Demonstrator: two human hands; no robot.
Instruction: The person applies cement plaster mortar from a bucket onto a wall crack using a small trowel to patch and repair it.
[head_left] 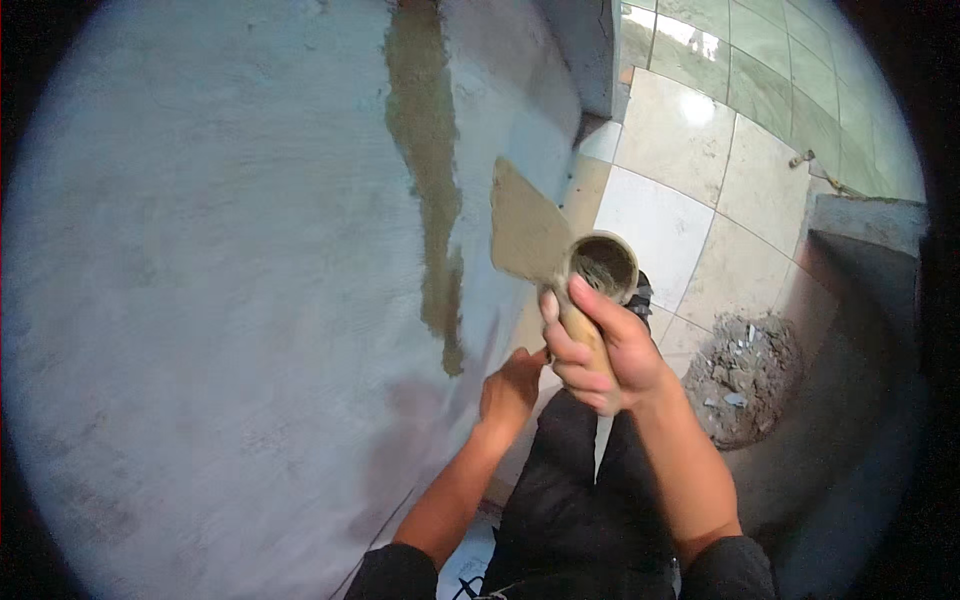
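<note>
1. Currently, the wooden-handled trowel with a broad, mortar-smeared blade is raised near the blue-grey plastered wall; the right hand wraps its handle, thumb alongside.
2. Left hand: partly hidden; finger closure cannot be told.
3. Judged handling: light, stiff, slick where damp; best held by the handle.
4. Round, deep container: grey paste inside.
5. Wall streak: brown-grey, ragged-edged.

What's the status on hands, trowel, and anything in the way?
Right hand gripping trowel, pointed ahead and left. Left hand nearby, grip unclear. Rubble heap on floor at right, clear of hands.
</note>
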